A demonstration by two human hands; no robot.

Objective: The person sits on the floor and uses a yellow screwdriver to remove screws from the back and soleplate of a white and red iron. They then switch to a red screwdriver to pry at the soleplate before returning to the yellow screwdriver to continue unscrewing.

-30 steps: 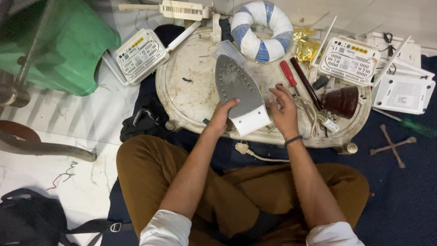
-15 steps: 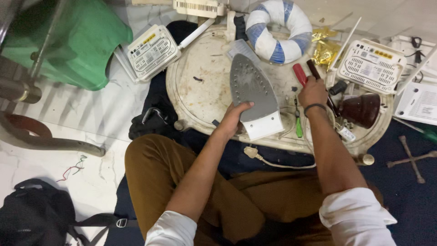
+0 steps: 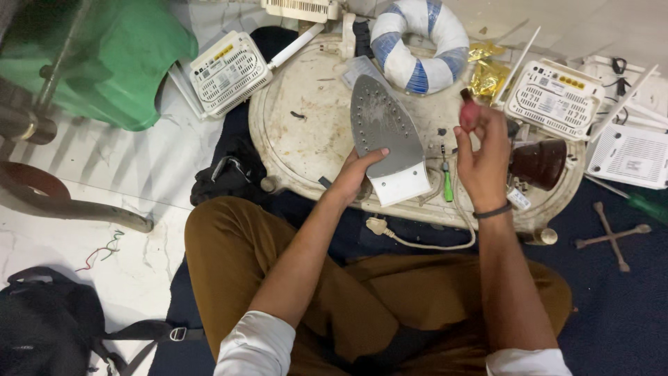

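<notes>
A clothes iron (image 3: 384, 136) lies upside down on a worn white oval board (image 3: 299, 104), its grey soleplate facing up. My left hand (image 3: 355, 175) grips the iron's near left side and steadies it. My right hand (image 3: 481, 157) is raised just right of the iron, shut on a red-handled screwdriver (image 3: 469, 113) held upright. A green-handled screwdriver (image 3: 447, 182) lies on the board between my hands. The iron's cord and plug (image 3: 379, 227) hang off the board's near edge.
White routers (image 3: 229, 72) (image 3: 554, 90) sit left and right of the board, with another white box (image 3: 630, 154) at far right. A blue-and-white ring (image 3: 417, 43), gold packets (image 3: 487, 75), a brown cone-shaped part (image 3: 537, 162), a green chair (image 3: 104, 63), a cross wrench (image 3: 611, 235) and a black bag (image 3: 42, 327) surround me.
My right hand picked the red-handled screwdriver up from the board and lifted it beside the iron. My left hand stays on the iron.
</notes>
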